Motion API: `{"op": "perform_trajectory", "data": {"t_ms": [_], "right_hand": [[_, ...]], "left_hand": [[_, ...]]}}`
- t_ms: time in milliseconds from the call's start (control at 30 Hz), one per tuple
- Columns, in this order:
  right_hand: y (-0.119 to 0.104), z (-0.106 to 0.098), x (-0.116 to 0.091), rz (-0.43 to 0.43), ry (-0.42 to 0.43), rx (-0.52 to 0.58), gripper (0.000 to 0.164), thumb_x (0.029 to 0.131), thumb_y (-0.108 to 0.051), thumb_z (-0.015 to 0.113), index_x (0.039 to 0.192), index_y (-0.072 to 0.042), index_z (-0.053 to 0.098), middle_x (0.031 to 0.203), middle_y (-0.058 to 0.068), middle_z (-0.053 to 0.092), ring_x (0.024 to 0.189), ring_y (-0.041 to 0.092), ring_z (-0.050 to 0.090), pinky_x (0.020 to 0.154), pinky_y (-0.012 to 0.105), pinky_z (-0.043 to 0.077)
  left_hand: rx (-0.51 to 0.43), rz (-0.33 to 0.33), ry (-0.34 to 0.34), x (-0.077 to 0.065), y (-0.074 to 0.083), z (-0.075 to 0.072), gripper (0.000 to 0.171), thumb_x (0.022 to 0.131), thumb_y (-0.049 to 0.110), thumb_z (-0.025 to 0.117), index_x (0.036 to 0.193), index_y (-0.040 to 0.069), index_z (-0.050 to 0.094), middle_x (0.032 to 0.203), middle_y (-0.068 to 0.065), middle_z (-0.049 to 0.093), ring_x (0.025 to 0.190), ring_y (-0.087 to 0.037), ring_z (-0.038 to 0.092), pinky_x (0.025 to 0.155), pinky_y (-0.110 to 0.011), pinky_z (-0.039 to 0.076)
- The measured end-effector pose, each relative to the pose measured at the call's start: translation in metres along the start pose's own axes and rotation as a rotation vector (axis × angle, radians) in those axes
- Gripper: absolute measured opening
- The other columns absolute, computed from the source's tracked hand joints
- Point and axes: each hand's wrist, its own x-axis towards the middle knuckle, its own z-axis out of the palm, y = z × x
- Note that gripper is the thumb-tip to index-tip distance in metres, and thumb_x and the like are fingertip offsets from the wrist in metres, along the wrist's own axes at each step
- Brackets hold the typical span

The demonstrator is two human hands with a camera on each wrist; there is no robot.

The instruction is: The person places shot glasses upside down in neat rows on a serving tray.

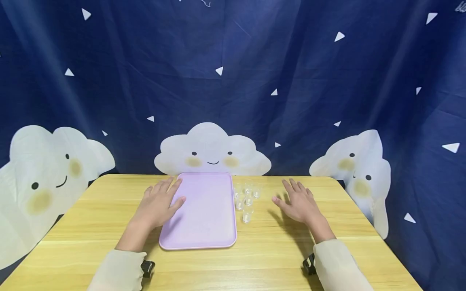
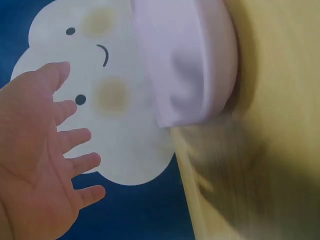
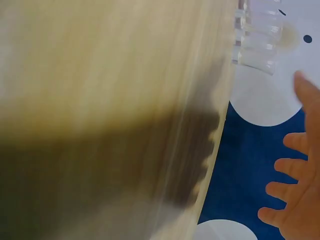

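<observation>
A pale purple tray [image 1: 204, 214] lies flat on the wooden table, its long sides running away from me. My left hand [image 1: 156, 204] hovers over the tray's left edge, fingers spread, holding nothing; the left wrist view shows the same hand [image 2: 40, 155] apart from the tray [image 2: 180, 65]. Just right of the tray stand several small clear glasses [image 1: 246, 217] in a loose cluster. To the right of them my right hand [image 1: 300, 204] is held above the table with its fingers extended and nothing in it. Some of the glasses [image 3: 257, 42] also show in the right wrist view.
The light wooden table [image 1: 269, 258] ends at a far edge just behind the tray. A dark blue curtain [image 1: 247, 101] with white clouds and triangles hangs behind and beside it. A black wrist strap piece [image 1: 147, 268] shows under the left sleeve, another [image 1: 309, 264] under the right.
</observation>
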Motion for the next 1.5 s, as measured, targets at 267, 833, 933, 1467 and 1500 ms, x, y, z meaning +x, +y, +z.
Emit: {"op": "perform_trajectory", "data": {"t_ms": [267,833,933,1467,1500], "right_hand": [[-0.001,0.004,0.012,-0.028,-0.073,0.110,0.078,0.100,-0.042,0.063,0.155,0.006,0.035,0.156,0.034,0.035,0.141,0.056,0.035,0.111,0.072,0.031],[-0.024,0.035,0.043,0.023,-0.145,0.324,0.056,0.093,-0.019,0.077,0.138,0.008,0.057,0.113,0.020,0.070,0.105,0.033,0.067,0.092,0.049,0.056],[-0.026,0.042,0.048,0.048,-0.123,0.339,0.052,0.092,-0.019,0.078,0.134,0.006,0.061,0.105,0.013,0.072,0.097,0.026,0.068,0.086,0.044,0.058],[-0.032,0.060,0.057,0.164,-0.061,0.508,0.024,0.087,-0.019,0.083,0.097,-0.003,0.068,0.087,0.005,0.062,0.084,0.022,0.057,0.079,0.038,0.051],[-0.032,0.060,0.057,0.165,-0.058,0.509,0.024,0.087,-0.020,0.083,0.094,-0.004,0.066,0.086,0.004,0.061,0.083,0.021,0.056,0.078,0.038,0.050]], "left_hand": [[-0.086,-0.048,-0.004,0.005,-0.020,-0.001,0.067,0.103,0.035,0.057,0.159,0.006,0.034,0.159,-0.028,0.035,0.139,-0.055,0.035,0.104,-0.077,0.032],[-0.322,-0.125,-0.089,0.008,-0.034,0.017,0.061,0.101,0.022,0.061,0.148,-0.013,0.041,0.143,-0.039,0.047,0.134,-0.057,0.042,0.111,-0.068,0.034],[-0.358,-0.133,-0.102,0.008,-0.036,0.023,0.059,0.101,0.020,0.062,0.145,-0.014,0.044,0.135,-0.039,0.054,0.127,-0.054,0.051,0.108,-0.066,0.039],[-0.539,-0.214,-0.147,0.004,-0.050,0.044,0.055,0.100,0.015,0.062,0.144,-0.014,0.046,0.124,-0.027,0.065,0.119,-0.045,0.060,0.101,-0.059,0.048],[-0.558,-0.222,-0.151,0.004,-0.051,0.044,0.053,0.100,0.013,0.061,0.144,-0.014,0.047,0.125,-0.027,0.065,0.118,-0.043,0.061,0.100,-0.057,0.050]]}}
